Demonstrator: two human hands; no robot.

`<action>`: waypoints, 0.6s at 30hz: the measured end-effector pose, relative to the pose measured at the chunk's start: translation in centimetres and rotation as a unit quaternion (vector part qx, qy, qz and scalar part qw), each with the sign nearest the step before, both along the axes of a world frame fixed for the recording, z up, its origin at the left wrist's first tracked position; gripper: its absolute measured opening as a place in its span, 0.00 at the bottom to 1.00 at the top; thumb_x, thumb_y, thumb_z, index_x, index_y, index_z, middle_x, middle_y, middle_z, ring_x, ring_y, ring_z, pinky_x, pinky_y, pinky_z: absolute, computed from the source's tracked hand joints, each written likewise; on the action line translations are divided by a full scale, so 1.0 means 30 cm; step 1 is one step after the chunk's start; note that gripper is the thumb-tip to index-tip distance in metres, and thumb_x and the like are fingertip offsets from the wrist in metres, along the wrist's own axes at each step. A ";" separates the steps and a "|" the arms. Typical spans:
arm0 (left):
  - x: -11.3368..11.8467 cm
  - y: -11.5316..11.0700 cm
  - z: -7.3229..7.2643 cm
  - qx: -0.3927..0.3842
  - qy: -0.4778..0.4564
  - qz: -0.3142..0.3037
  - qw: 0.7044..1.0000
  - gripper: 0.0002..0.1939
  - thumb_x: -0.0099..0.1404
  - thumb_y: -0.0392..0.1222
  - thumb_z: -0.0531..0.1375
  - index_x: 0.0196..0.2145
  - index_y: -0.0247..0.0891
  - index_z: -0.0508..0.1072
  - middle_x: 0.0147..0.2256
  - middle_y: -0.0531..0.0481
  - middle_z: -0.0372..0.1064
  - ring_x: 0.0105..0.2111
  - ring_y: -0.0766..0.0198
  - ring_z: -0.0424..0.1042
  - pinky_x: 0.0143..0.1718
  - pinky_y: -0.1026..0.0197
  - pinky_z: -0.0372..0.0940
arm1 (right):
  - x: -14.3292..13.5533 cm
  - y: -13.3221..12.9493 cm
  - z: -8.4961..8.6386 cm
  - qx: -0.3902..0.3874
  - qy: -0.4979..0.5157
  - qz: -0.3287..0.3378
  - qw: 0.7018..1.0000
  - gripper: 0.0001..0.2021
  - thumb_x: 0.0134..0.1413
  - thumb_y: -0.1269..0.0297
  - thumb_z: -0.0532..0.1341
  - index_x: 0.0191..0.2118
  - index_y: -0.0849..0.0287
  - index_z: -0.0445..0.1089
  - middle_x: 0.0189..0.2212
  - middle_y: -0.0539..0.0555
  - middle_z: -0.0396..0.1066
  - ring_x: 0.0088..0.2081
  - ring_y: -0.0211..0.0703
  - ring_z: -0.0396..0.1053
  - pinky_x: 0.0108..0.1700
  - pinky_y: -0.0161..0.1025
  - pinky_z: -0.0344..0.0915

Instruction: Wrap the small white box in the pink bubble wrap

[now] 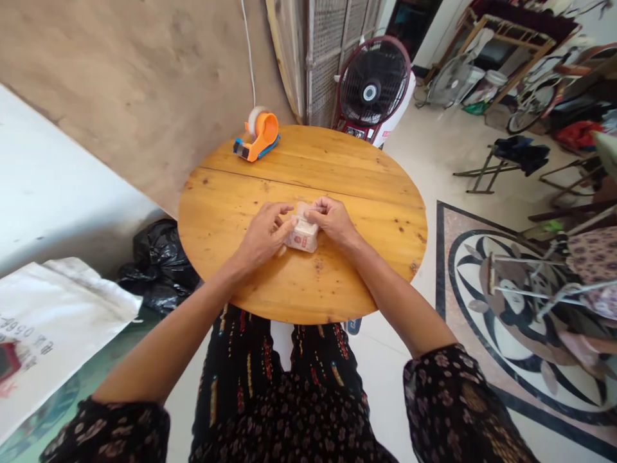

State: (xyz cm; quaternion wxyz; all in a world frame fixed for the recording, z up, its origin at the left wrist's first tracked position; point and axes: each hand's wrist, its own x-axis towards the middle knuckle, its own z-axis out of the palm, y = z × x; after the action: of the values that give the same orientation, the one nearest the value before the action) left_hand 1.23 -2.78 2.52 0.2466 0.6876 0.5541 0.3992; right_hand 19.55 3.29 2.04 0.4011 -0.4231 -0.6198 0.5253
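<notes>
Where the person's lap meets the table is taken as 6 o'clock, the items are listed as follows.

Table (376, 193): round, wooden, yellow-brown, knotted, with a dark seam across its far half.

Small package (303, 240): one, whitish, boxlike, film-like on top, red print on its near face; lies at the centre of the dial, between both hands.

Left hand (264, 236): one, bare, at the package's 9 o'clock. Fingers half-curled, forefinger reaching over and apart from the thumb; thumb tip touches the package's upper edge. Whether the curled fingers have hold of anything cannot be told.

Right hand (336, 223): one, bare, at the package's 2 o'clock. Thumb and forefinger closed to a pinch on the package's far right corner; the exact layer between them is too small to tell.

Tape dispenser (265, 132): one, orange with blue base, loaded with a roll; stands near the rim at 11 o'clock, well apart from the hands.

Fan (373, 83): one, dark red surround, black grille, beyond the rim at 1 o'clock.

Black plastic bag (161, 260): on the floor between 8 and 9 o'clock, beside a printed white sack (62, 315).

Folding stool (482, 172): between 2 and 3 o'clock, dark cloth (520, 153) on top.

Floor medallion (482, 257): patterned, between 3 and 4 o'clock.
</notes>
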 end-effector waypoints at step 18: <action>0.027 0.095 -0.032 -0.103 -0.082 -0.005 0.991 0.38 0.50 0.53 0.70 0.55 0.36 0.66 0.52 0.40 0.68 0.49 0.51 0.70 0.51 0.46 0.67 | -0.004 0.044 -0.068 -0.008 0.050 -0.047 0.998 0.11 0.45 0.57 0.64 0.29 0.56 0.63 0.23 0.45 0.65 0.25 0.35 0.60 0.29 0.35 0.59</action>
State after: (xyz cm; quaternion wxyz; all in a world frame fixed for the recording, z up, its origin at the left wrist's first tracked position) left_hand 2.03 0.05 1.57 0.3630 0.6260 0.5669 0.3936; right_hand 19.43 4.60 0.00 0.4520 -0.4286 -0.5742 0.5313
